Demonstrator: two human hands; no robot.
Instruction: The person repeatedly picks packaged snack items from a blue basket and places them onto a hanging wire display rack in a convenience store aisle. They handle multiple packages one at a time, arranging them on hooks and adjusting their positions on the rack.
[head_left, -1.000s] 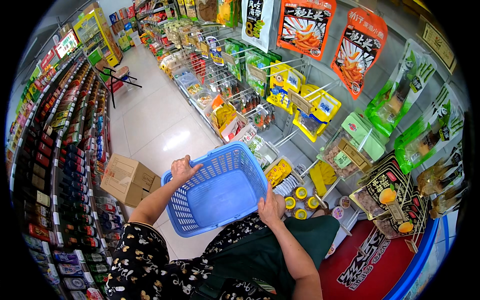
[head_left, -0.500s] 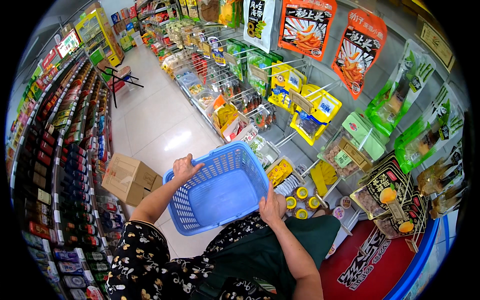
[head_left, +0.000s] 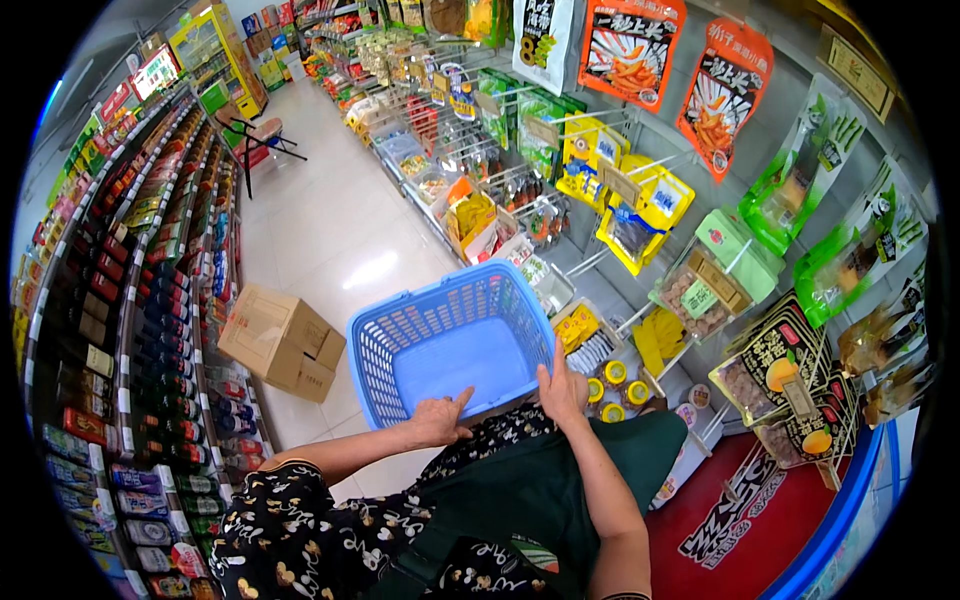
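A blue plastic shopping basket point(head_left: 452, 355) with slotted walls rests at my lap, its bare bottom showing. On its near rim sits my left hand point(head_left: 440, 420), fingers over the inner side and thumb outside, closed on the edge. My right hand point(head_left: 562, 392) grips the rim at the near right corner, thumb pointing up along it. Several yellow-lidded jars point(head_left: 613, 392) stand on the low shelf just right of that hand.
A closed cardboard box point(head_left: 275, 335) lies on the aisle floor to the left. Packed shelves point(head_left: 165, 390) line the left side. Bagged snacks hang from hooks at right, among them an orange pouch point(head_left: 632, 55). A folding chair point(head_left: 262, 135) stands farther up the aisle.
My left hand has shifted from the basket's left rim to its near rim. My right hand stays at the right corner. The whole view has swung slightly.
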